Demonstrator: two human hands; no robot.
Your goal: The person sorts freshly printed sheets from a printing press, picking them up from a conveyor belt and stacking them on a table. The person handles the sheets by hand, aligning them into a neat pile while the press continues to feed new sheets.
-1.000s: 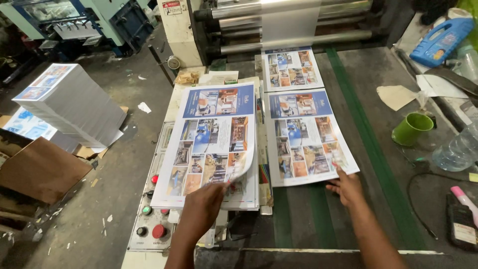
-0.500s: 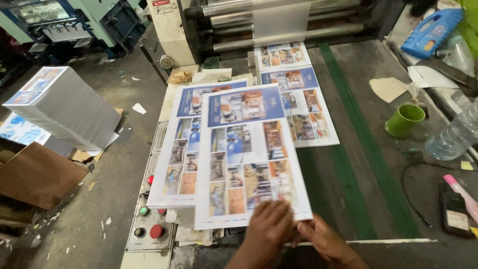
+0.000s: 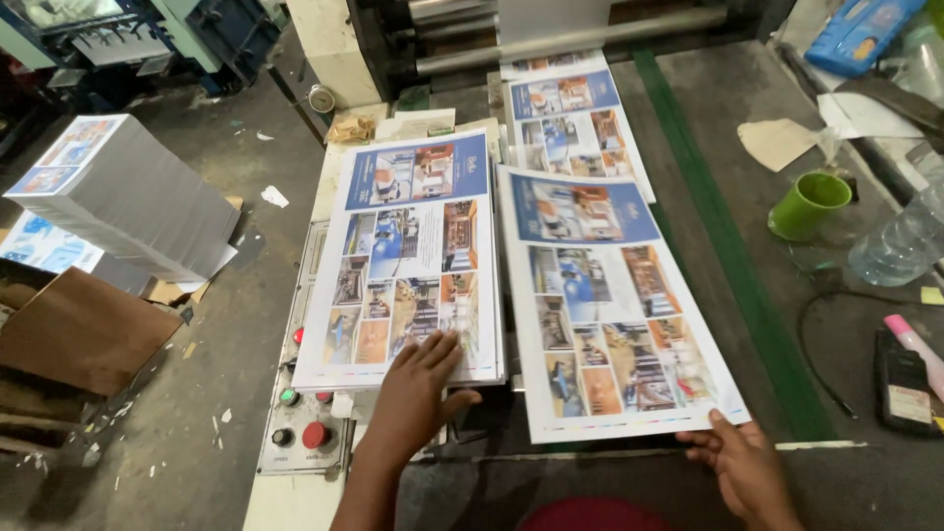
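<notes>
My left hand (image 3: 418, 388) lies flat, fingers spread, on the near edge of a stack of printed colour sheets (image 3: 408, 246) that sits over the machine's left side. My right hand (image 3: 747, 462) pinches the near edge of a single printed sheet (image 3: 610, 295), which lies tilted on the dark machine bed just right of the stack. Farther back, another printed sheet (image 3: 570, 118) comes out from under the rollers (image 3: 551, 39).
A control panel (image 3: 305, 428) with red and green buttons sits below the stack. A tall pile of printed sheets (image 3: 118, 202) and cardboard (image 3: 69, 329) stand on the floor at left. At right are a green cup (image 3: 808, 205), plastic bottle (image 3: 900, 241), black cable (image 3: 816, 344) and a dark device (image 3: 900, 379).
Both hands held one sheet over the stack half a second ago. Now that sheet has moved right onto the bed in my right hand, and my left hand rests on the stack.
</notes>
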